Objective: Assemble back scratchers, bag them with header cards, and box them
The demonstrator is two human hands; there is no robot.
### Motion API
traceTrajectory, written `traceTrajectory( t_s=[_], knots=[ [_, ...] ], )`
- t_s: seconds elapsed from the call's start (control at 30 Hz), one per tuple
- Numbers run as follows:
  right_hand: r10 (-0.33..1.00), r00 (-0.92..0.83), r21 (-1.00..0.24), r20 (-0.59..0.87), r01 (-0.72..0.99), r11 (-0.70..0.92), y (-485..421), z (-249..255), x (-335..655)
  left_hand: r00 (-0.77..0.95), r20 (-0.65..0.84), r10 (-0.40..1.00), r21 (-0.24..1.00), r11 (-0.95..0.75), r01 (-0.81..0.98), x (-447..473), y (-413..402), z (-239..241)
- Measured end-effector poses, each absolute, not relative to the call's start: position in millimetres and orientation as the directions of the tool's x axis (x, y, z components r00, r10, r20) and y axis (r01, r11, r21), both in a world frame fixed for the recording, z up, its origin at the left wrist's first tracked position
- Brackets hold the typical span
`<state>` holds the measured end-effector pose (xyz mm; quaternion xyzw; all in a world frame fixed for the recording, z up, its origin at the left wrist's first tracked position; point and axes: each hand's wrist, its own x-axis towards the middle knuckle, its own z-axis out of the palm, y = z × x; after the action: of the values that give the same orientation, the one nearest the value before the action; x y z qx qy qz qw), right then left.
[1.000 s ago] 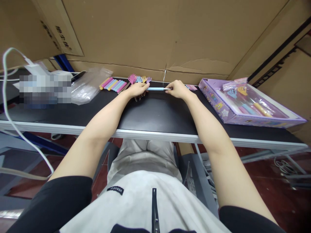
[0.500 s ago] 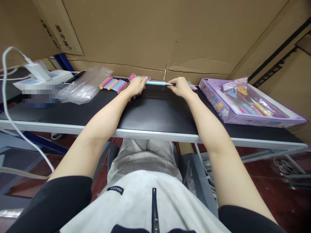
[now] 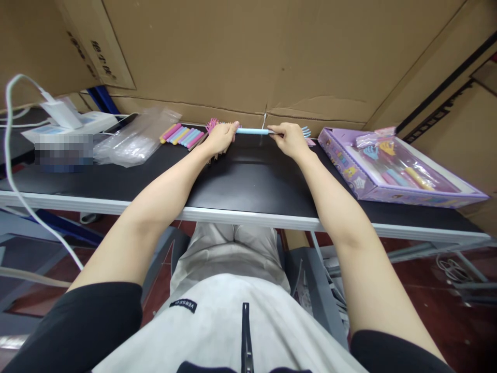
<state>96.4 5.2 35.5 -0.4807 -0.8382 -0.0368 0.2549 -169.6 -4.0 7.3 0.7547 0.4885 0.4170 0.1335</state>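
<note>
A back scratcher with a light blue handle point(image 3: 253, 131) is held level above the back of the black table. My left hand point(image 3: 223, 139) is closed around the left end of the handle. My right hand point(image 3: 289, 139) is closed on the metal rod at the handle's right end; the fingers hide most of the rod. Light blue claw prongs point(image 3: 306, 132) stick out beyond the right hand. Beside and behind my left hand lie pink claw heads point(image 3: 212, 124), partly hidden. Further left is a row of pink, yellow and blue handles point(image 3: 181, 135).
A purple display box point(image 3: 361, 176) with bagged back scratchers stands on the right. To the left lie clear plastic bags point(image 3: 135, 140) and a white power strip point(image 3: 91, 123) with a charger and cable. A cardboard wall point(image 3: 233, 57) rises behind the table point(image 3: 248, 181).
My right hand has shifted slightly along the rod to meet the handle, and less metal shows between them. More of the blue claw shows past it. My left hand stays nearly in place.
</note>
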Motion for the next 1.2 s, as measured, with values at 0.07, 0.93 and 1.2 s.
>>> traceTrajectory(
  t_s=[0.07,0.93,1.2],
  knots=[
    [0.779,-0.410,-0.144,0.474,0.837,0.528,8.1,34.5,97.8,0.221,0.473,0.853,0.572,-0.487,0.660,-164.5,-7.9,8.3],
    [0.896,-0.317,-0.184,0.312,0.905,0.384,26.1,-14.6,69.1,0.499,0.277,0.821,0.194,-0.556,0.808,-100.9,-51.6,-0.5],
    [0.963,-0.243,-0.103,0.117,0.962,0.255,-0.8,7.4,63.5,0.520,0.219,0.825,0.171,-0.558,0.812,-124.9,-30.5,3.8]
  ],
)
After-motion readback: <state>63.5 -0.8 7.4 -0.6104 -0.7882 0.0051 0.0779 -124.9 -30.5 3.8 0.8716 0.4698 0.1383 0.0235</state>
